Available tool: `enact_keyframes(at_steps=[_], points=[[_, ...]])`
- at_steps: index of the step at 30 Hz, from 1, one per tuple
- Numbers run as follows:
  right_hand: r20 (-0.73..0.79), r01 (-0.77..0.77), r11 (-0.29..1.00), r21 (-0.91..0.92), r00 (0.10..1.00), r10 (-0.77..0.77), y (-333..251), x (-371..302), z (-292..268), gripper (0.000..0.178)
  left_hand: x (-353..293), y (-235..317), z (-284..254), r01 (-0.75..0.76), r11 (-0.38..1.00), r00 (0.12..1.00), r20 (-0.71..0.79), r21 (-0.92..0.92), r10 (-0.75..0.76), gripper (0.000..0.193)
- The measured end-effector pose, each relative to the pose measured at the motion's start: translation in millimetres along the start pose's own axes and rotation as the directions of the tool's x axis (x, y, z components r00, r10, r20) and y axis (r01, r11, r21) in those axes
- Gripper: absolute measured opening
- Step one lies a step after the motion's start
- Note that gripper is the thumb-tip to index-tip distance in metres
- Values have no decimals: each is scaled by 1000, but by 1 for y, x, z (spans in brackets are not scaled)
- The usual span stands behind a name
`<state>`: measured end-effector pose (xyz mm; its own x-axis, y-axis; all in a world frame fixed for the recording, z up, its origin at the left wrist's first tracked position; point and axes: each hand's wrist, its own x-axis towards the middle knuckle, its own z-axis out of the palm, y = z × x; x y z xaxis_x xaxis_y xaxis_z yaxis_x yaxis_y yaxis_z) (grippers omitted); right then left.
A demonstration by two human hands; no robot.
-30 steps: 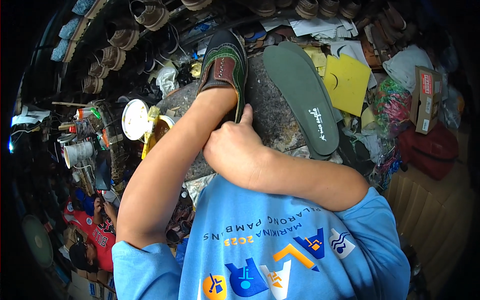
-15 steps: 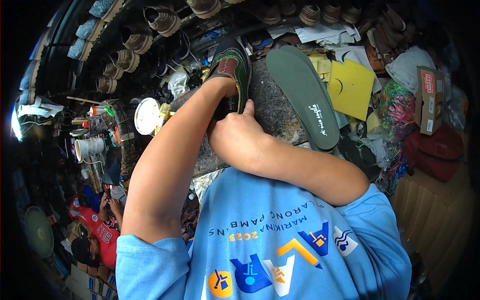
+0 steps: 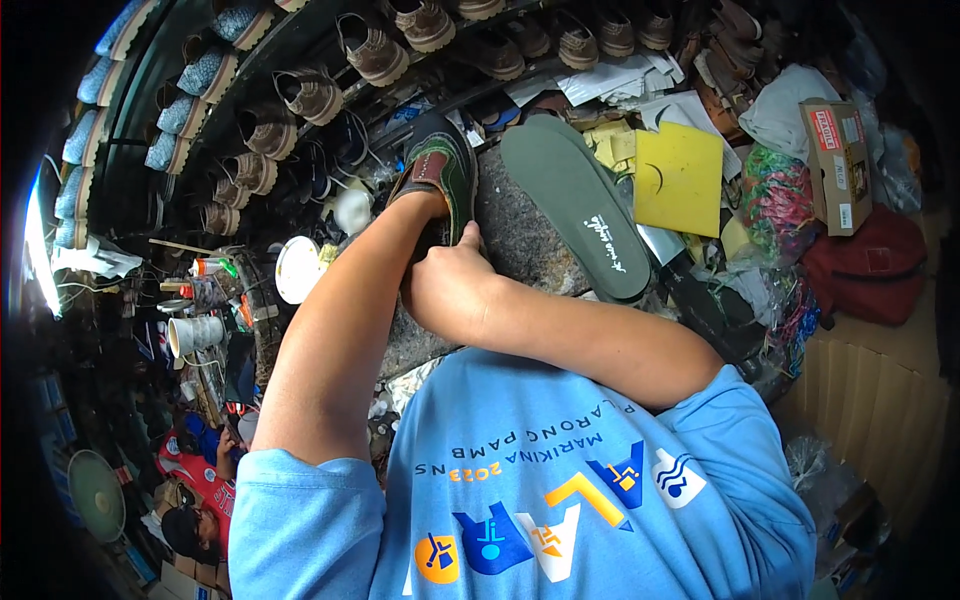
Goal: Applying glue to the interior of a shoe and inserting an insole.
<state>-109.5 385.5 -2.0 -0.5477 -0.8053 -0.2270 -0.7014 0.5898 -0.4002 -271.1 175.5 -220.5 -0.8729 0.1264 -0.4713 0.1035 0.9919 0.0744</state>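
A dark shoe (image 3: 459, 165) with green panels, a brown tongue piece and a pale-edged sole lies toe-away on a grey stone slab (image 3: 509, 232). My left hand (image 3: 430, 203) is pushed into its opening; only the wrist and back edge show, and the fingers are hidden inside. At the heel end, my right hand (image 3: 450, 288) is closed round the shoe, one finger stretched along its side. Just right of the shoe rest green insoles (image 3: 568, 205), seemingly stacked, with pale lettering at the heel end. Neither hand touches them.
Racks of brown shoes (image 3: 373, 50) and blue patterned shoes (image 3: 206, 72) curve along the back and left. Yellow sheets (image 3: 680, 178), a cardboard box (image 3: 838, 165) and a red bag (image 3: 866, 268) lie right. A white cup (image 3: 195, 335) and a person in red (image 3: 200, 480) are left.
The view has swung slightly, so the surroundings sit differently in the picture. My left hand stays inside the shoe and my right hand stays at its heel.
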Motion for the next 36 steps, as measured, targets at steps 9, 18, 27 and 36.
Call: enact_keyframes(at_steps=[9,18,27,36], points=[[26,9,998,63,1000,-11,4,5,6,23,13,-7,9,-34,999,999,8,-3,34,98],[-4,32,999,20,999,-32,9,5,4,22,9,-3,7,-20,999,1000,10,-30,20,95],[107,13,999,29,994,-16,6,1,-5,24,-69,61,-59,-40,999,990,138,3,40,75],[-251,34,999,-33,967,-41,8,-14,15,15,-220,95,-205,-117,751,954,136,-650,266,34]])
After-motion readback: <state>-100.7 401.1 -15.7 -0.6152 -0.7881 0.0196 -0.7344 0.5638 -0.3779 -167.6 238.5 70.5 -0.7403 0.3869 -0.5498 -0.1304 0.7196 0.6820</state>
